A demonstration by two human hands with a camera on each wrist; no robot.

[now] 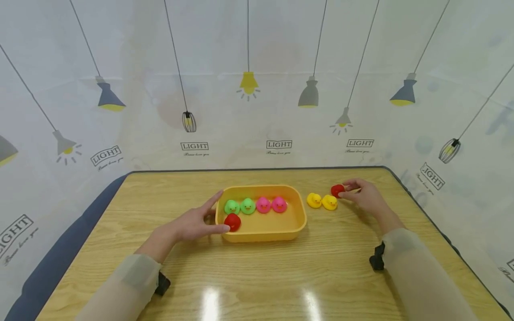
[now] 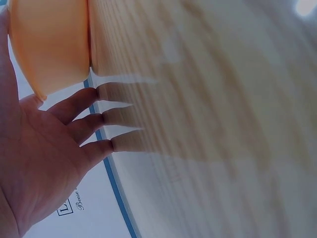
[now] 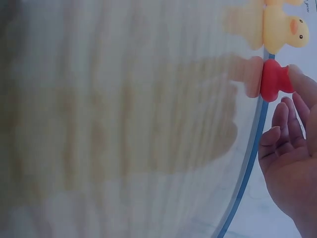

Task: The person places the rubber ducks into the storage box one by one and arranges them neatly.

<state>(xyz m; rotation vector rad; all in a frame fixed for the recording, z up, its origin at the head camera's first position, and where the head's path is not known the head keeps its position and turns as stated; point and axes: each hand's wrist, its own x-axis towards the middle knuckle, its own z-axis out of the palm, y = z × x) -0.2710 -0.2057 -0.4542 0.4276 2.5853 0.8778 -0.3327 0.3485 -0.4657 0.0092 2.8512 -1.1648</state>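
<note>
My left hand spans the left end of a yellow plastic basin, thumb and index finger at its rim. In the left wrist view its other fingers stretch straight, tips at the tabletop beside the basin wall. Inside the basin stand two green toy ducks, two pink toy ducks and a red one, partly covered by my left thumb. To the right, my right hand pinches another red toy duck on the table, beside two yellow toy ducks.
The wooden table has a dark edge along its back and sides. A pale fabric backdrop printed with hanging lamps rises behind and around it. Small black wrist mounts sit at both cuffs.
</note>
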